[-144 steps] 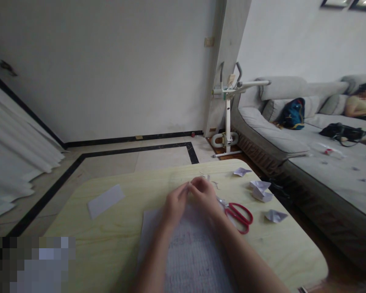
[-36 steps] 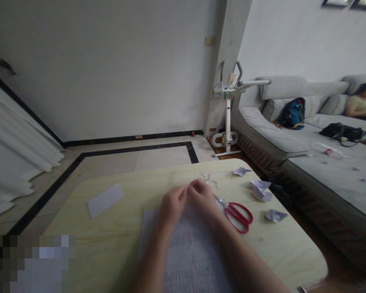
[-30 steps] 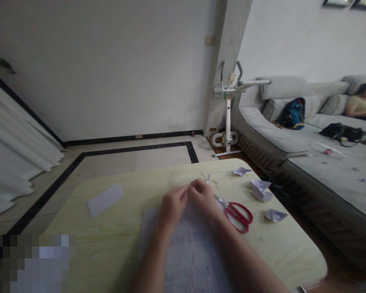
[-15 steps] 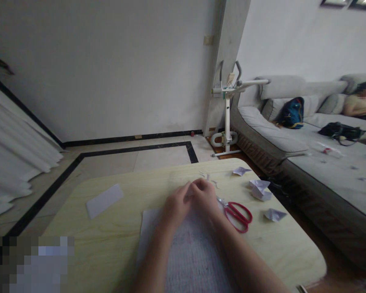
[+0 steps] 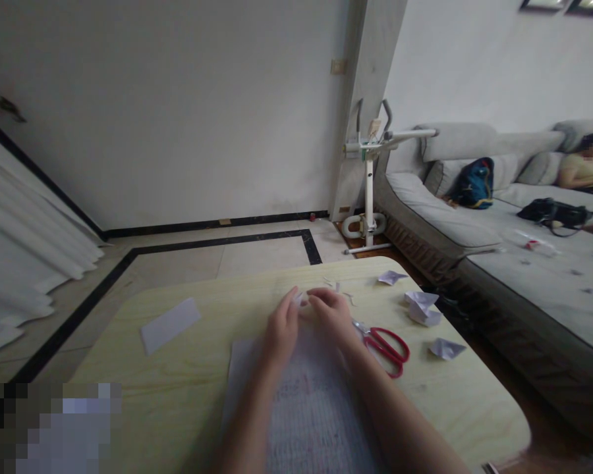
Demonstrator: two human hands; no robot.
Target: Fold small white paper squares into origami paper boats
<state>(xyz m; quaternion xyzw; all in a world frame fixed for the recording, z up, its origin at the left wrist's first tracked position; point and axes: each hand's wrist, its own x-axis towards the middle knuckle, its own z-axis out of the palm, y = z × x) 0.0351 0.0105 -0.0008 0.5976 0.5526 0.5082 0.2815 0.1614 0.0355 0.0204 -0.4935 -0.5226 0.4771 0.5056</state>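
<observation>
Over the far part of a sheet of lined paper with writing, my two hands work close together. My left hand is closed on a small piece of white paper, mostly hidden by the fingers. Bent fingers of my right hand pinch at the right side of the same piece; its shape is too blurred to make out. Red-handled scissors lie just right of my right wrist. Thin paper scraps are scattered beyond the right hand.
Along the right edge of the wooden table lie folded white paper pieces. A white paper rectangle rests at the left. Beyond stand an exercise machine and a grey sofa, where a person sits.
My hands have drawn slightly apart at the fingertips, the left one tilting more upright. A bit of the white paper now shows between them.
</observation>
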